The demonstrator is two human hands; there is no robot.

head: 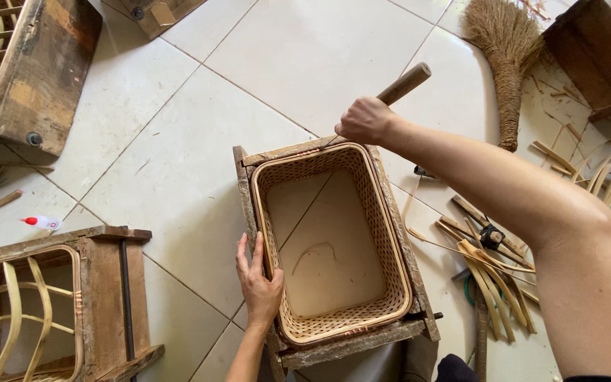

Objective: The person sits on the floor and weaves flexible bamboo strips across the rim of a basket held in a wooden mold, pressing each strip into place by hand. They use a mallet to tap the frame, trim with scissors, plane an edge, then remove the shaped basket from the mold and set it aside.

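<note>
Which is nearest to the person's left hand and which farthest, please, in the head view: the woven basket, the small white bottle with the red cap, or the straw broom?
From the left hand:
1. Woven basket, touching, just to its right in the wooden frame.
2. Small white bottle, on the floor far to the left.
3. Straw broom, at the top right corner.

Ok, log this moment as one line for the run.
left hand: flat on wooden frame | right hand: grips wooden-handled tool at far rim | woven basket: seated in frame | floor: broom, bamboo strips
</note>
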